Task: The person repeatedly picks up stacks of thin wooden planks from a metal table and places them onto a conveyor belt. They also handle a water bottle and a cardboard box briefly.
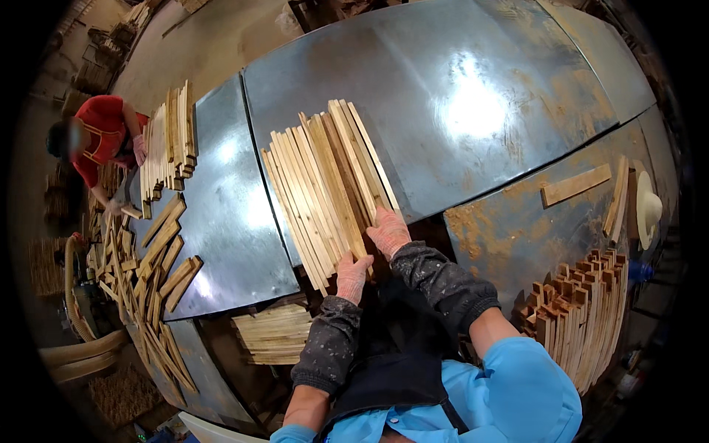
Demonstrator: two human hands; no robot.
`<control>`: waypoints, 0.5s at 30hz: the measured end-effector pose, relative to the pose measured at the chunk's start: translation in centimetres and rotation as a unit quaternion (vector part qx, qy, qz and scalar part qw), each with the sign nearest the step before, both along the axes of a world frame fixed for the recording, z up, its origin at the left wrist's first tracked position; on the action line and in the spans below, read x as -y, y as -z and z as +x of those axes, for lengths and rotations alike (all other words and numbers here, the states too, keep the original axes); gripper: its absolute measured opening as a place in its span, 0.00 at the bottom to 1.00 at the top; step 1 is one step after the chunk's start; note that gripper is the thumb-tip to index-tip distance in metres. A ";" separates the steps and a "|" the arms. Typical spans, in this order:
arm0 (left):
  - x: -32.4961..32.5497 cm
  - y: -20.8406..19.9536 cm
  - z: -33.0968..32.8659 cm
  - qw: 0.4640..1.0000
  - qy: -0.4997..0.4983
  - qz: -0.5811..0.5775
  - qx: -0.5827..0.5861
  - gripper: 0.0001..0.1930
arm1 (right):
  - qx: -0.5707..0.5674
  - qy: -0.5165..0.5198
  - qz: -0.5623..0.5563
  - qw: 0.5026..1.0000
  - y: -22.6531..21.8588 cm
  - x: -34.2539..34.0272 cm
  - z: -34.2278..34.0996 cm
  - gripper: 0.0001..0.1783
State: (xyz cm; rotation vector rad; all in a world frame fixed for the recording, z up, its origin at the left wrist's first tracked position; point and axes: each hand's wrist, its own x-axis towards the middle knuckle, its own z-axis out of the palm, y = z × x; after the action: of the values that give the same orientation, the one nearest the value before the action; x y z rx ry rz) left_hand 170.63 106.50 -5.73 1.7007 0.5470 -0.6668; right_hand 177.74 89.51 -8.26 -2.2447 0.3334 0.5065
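A row of long wooden strips (306, 192) lies side by side on the metal table, its near ends pointing toward me. One darker brown strip (346, 162) stands out among the pale ones. My left hand (352, 279), in a pinkish knit glove, is closed at the near end of a strip in the middle of the row, thumb to the right. Gloved the same way, my right hand (388, 233) grips the near ends of the strips at the row's right side. Its fingertips are partly hidden. Dark speckled sleeve covers reach over both forearms.
At far left, a person in red (111, 133) handles strips beside another row (168, 140). Loose wood pieces (159, 273) are heaped at the left. More strips (273, 332) lie below the table edge. On the right are a stacked bundle (580, 317), a single board (576, 184) and a hat-like pale object (648, 209).
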 end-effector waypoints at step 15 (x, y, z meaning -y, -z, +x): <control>1.2 -0.4 -2.5 0.942 -0.178 -0.267 -0.100 0.21 | -0.110 0.039 0.187 0.975 -0.2 1.2 -2.2 0.25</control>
State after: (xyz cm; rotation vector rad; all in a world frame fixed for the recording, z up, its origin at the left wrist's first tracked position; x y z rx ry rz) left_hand 168.13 105.32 -5.30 0.9989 0.7197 -0.6542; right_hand 175.56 88.29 -8.03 -1.8093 0.3998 0.7146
